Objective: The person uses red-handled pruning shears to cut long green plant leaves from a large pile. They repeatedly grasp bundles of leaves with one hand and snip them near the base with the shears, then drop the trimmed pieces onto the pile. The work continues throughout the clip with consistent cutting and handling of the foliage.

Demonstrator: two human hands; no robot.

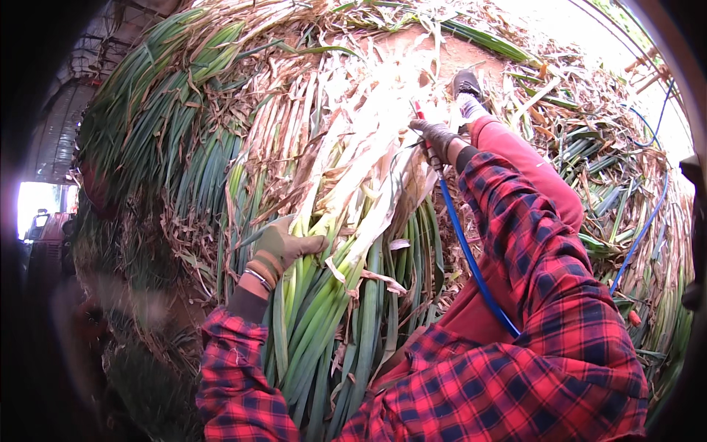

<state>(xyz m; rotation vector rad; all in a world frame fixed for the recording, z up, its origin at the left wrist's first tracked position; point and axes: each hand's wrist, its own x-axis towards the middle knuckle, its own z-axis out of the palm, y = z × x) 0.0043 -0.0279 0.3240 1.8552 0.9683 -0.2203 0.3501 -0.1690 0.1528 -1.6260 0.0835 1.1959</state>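
A bundle of long green onions [313, 331] lies before me, its green leaves toward me and its pale, dry-skinned stalks running away. My left hand [280, 252], in a brown-green glove, grips the bundle's left side, thumb across the green stalks and fingers partly hidden. Farther off to the right, my gloved right hand [440, 138] is closed around a red-tipped air gun [420, 112], which points away from me over the stalks. Its blue hose [468, 254] runs back toward my body. Strong glare washes out the stalks near the tip.
More green onions [169, 140] are heaped at the left and far side. Dry leaves and stalks [611, 184] cover the right. My outstretched leg [526, 166] in red trousers lies right of the bundle. Bare soil [401, 48] shows at the far side; another blue hose stretch [641, 234] crosses at right.
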